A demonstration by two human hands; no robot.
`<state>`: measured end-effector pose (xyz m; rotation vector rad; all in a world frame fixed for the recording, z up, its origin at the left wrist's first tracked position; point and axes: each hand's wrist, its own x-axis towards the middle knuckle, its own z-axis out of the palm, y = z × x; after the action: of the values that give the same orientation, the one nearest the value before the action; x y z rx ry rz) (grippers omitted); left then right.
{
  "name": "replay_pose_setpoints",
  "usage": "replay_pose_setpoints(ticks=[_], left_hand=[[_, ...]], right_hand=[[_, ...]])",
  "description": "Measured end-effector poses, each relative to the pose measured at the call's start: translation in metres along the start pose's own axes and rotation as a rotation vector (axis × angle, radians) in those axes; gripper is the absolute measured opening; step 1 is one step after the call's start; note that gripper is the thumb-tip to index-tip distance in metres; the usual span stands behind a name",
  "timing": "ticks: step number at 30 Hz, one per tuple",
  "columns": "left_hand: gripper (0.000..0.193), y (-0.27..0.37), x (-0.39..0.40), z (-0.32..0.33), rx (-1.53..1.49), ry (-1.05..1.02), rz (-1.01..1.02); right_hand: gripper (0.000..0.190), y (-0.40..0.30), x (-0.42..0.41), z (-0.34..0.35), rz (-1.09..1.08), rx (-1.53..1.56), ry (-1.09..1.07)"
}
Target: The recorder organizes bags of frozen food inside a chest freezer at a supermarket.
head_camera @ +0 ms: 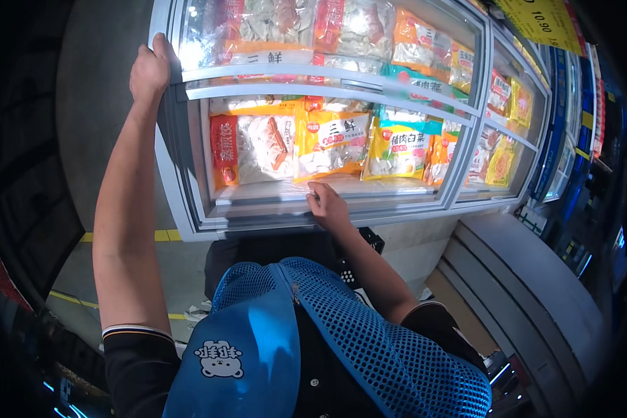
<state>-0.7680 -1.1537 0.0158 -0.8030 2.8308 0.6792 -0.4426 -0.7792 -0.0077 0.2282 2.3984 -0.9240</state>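
A chest freezer with a pale metal frame (173,209) and sliding glass panes (345,76) stands before me. My left hand (150,70) grips the frame at its left side. Over the front rail (261,211) is my right hand (328,205), its fingers loosely curled and no item visible in it; contact with the rail is unclear. Just beyond its fingertips lies an orange-and-white bag of frozen dumplings (332,143). A red-ended dumpling bag (258,149) is left of that, and a yellow-green one (395,149) right. Whether glass covers this front row, I cannot tell.
More dumpling bags (420,42) lie under the rear pane. An adjoining freezer section (501,130) continues to the right. A yellow price sign (541,23) hangs at the upper right. Grey layered shelving (501,277) is at my right, and yellow floor tape (167,235) runs at the left.
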Motion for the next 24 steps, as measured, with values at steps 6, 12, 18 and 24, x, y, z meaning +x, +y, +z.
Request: replay_pose_setpoints(ticks=[6, 12, 18, 24], left_hand=[[0.079, 0.015, -0.006, 0.001, 0.069, 0.040, -0.067], [0.075, 0.005, -0.007, 0.005, 0.124, 0.094, -0.056], [0.064, 0.017, -0.011, 0.005, 0.113, 0.144, -0.033], [0.064, 0.018, -0.009, 0.006, 0.076, 0.105, -0.047]], right_hand=[[0.036, 0.017, 0.043, -0.008, -0.126, 0.076, 0.033], [0.050, -0.041, 0.181, -0.020, -0.314, -0.147, 0.165], [0.057, -0.087, 0.295, 0.013, -0.629, -0.368, 0.480], [0.065, -0.100, 0.325, 0.023, -0.676, -0.335, 0.349]])
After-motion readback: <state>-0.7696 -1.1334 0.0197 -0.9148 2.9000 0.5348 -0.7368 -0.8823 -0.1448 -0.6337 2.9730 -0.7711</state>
